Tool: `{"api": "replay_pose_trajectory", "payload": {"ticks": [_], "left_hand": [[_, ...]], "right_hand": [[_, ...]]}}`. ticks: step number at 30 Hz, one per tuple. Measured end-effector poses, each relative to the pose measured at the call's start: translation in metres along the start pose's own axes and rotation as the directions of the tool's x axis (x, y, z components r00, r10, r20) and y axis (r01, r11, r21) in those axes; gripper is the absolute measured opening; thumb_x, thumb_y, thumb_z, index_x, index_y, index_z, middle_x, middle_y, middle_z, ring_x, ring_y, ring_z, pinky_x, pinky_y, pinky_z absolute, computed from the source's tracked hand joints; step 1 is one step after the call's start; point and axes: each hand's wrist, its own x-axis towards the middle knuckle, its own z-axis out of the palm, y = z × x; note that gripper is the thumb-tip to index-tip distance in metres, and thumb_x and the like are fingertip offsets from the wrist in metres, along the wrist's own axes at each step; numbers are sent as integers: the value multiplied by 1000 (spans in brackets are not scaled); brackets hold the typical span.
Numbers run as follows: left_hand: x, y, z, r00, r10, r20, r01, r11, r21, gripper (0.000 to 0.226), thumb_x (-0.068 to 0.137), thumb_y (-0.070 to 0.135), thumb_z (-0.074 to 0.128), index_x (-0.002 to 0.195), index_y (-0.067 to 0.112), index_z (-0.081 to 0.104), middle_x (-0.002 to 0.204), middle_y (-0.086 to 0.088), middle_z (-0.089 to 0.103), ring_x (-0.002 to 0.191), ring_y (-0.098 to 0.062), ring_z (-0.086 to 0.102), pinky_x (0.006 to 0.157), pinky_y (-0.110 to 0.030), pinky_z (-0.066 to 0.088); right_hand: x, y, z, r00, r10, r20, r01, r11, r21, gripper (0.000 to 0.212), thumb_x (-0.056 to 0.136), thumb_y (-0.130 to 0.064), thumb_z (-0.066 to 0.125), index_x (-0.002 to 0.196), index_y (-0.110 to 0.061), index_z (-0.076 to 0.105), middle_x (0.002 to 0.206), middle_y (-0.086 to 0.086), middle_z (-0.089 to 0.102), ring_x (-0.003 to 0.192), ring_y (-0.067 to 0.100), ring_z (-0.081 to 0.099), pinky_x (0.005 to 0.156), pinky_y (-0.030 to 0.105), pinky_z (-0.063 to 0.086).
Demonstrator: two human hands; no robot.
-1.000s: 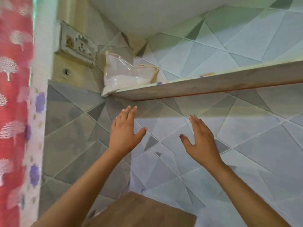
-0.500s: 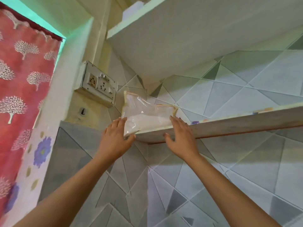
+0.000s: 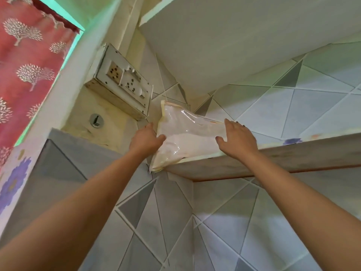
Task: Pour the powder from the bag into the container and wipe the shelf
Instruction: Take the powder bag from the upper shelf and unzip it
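A clear plastic bag of white powder [image 3: 187, 139] lies tilted at the left end of the shelf [image 3: 273, 161], its lower corner hanging over the shelf's front edge. My left hand [image 3: 145, 140] grips the bag's left side, thumb on its front face. My right hand [image 3: 237, 138] holds the bag's right side, thumb against the front and fingers over the top edge. No container is in view.
An upper shelf [image 3: 234, 36] overhangs close above the bag. A wall socket box [image 3: 121, 83] juts out just left of it, with a red patterned curtain [image 3: 27, 61] further left. Grey triangle tiles cover the wall behind and below.
Both hands rose from below the shelf to the bag and took hold of it. The bag now sits tilted, with its lower corner out over the shelf edge.
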Motion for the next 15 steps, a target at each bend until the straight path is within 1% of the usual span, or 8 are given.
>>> {"api": "replay_pose_trajectory", "payload": {"ticks": [3, 6, 9, 11, 12, 13, 15], "left_hand": [[29, -10, 13, 1000, -21, -11, 19, 995, -96, 53, 92, 29, 52, 136, 3, 37, 136, -20, 47, 125, -35, 44, 97, -38, 40], [61, -16, 28, 998, -56, 3, 56, 981, -185, 53, 94, 31, 49, 135, 0, 37, 133, -21, 48, 122, -36, 46, 95, -38, 41], [85, -22, 53, 985, -132, 113, 161, 937, -310, 54, 95, 36, 45, 134, 0, 39, 133, -20, 49, 118, -37, 50, 94, -38, 43], [93, -30, 71, 970, -153, 189, 218, 889, -403, 53, 94, 39, 44, 131, 1, 45, 130, -22, 54, 115, -39, 54, 99, -42, 46], [96, -34, 78, 968, -165, 187, 234, 864, -445, 52, 94, 39, 45, 130, 1, 48, 128, -22, 55, 115, -39, 54, 100, -44, 45], [99, -36, 84, 970, -189, 155, 242, 845, -478, 49, 94, 36, 47, 127, 1, 51, 127, -22, 57, 114, -38, 55, 99, -43, 46], [99, -37, 88, 966, -253, 52, 245, 833, -496, 40, 93, 31, 50, 118, 0, 58, 121, -21, 61, 110, -37, 58, 94, -38, 46]], "right_hand": [[13, -4, 9, 999, 36, -11, -36, 999, -12, 63, 92, -33, 44, 145, -5, 23, 144, 17, 40, 133, 32, 37, 108, 38, 29], [22, -8, 21, 998, 59, 11, -58, 997, -44, 61, 93, -33, 44, 144, -5, 26, 142, 17, 43, 130, 33, 40, 103, 38, 34], [25, -9, 31, 997, 68, 23, -67, 995, -69, 60, 93, -33, 43, 143, -5, 27, 143, 17, 43, 130, 33, 41, 102, 37, 35], [23, -9, 37, 998, 62, 9, -61, 992, -112, 58, 93, -34, 42, 142, -5, 29, 142, 16, 44, 128, 33, 42, 102, 37, 34], [23, -9, 39, 998, 60, -3, -60, 990, -128, 57, 93, -34, 42, 142, -6, 30, 141, 16, 45, 127, 33, 43, 102, 37, 34], [22, -9, 40, 998, 66, -12, -67, 989, -129, 57, 94, -34, 42, 142, -6, 30, 140, 16, 46, 127, 33, 44, 102, 37, 35], [22, -8, 42, 997, 80, -12, -81, 989, -127, 58, 94, -35, 41, 143, -7, 29, 141, 15, 46, 127, 32, 44, 102, 38, 35]]}}
